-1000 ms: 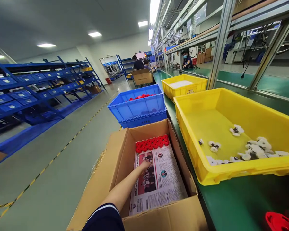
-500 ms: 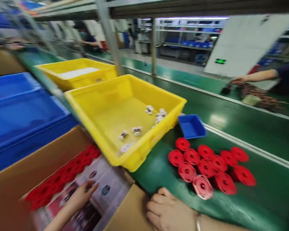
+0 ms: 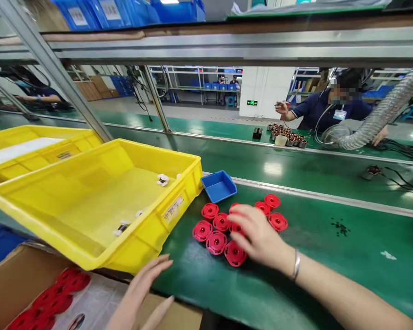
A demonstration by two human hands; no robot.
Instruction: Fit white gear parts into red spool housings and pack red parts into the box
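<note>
Movement of the right hand (image 3: 261, 236) has taken it from the near edge of the green bench (image 3: 199, 282) to the cluster of red parts (image 3: 216, 242). Its fingers now arch down over several of them, slightly parted and blurred; whether they pinch one or only hover, I cannot tell, since the back of the hand hides the grip. Red discs show just beyond its fingertips and to their left, with a few more at its far side, all lying on the bench. The left hand (image 3: 132, 300) has come away from above the newspaper (image 3: 103, 293) in the carton (image 3: 17, 268) and hangs by the carton's bench-side edge, thumb and fingers spread wide, nothing in it. To its left, inside the carton, red pieces (image 3: 57, 302) sit close together beside the newspaper. Just beyond the left hand stands the yellow bin (image 3: 151, 233), with a few white pieces (image 3: 163, 179) inside; the small blue tray (image 3: 220, 185) lies past the right hand, beside the bin's corner. With the view swung round to the bench, the work seems to have shifted from the layer in the carton to the loose parts under the right hand, while the left is free between the two. Well past both, across the bench, is a co-worker's hand (image 3: 282, 109), clear of the discs.
</note>
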